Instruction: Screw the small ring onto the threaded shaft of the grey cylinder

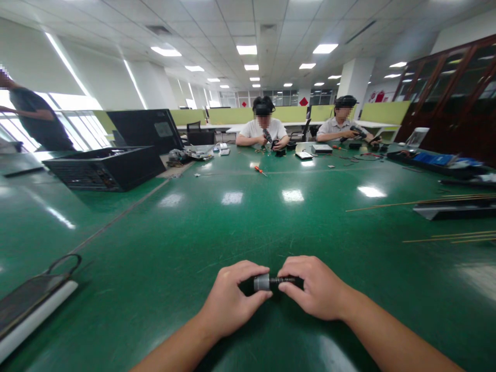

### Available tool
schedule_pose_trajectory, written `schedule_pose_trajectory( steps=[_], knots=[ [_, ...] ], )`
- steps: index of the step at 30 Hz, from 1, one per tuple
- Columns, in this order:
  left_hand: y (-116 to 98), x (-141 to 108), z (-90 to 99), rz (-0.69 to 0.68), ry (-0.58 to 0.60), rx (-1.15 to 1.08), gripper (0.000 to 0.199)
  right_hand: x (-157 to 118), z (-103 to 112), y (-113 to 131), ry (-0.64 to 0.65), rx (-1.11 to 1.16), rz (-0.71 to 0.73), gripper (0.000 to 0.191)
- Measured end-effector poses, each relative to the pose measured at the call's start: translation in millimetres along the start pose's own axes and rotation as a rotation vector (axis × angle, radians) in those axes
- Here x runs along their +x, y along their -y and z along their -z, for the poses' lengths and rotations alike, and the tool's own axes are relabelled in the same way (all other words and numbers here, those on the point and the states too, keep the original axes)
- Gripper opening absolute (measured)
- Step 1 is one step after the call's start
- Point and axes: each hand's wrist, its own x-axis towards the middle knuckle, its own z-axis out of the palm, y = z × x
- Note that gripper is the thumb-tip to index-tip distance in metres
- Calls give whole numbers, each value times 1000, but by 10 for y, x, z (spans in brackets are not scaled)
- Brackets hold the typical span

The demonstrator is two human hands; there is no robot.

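Observation:
Low in the middle of the head view, my left hand is closed round a short grey cylinder, thumb below and fingers above. A thin dark ridged rod sticks out of its right side, in line with it. My right hand pinches this rod between thumb and fingertips, a small gap away from the left fingertips. Both pieces are held level just over the green table. The exact kind of part cannot be made out, and its ends are partly hidden by my palms.
At left stand an open black computer case and a dark flat object with a looped strap. An orange screwdriver lies ahead. Two people work with power drills across the table. Thin rods and a black tray lie at right.

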Motion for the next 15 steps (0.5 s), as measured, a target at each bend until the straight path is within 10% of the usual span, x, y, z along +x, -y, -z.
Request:
schedule_pose_trajectory(
  steps=[15],
  knots=[
    [-4,9,19,-24,-19,1,27,15,-36,-9,-39,55,-20,11]
  ],
)
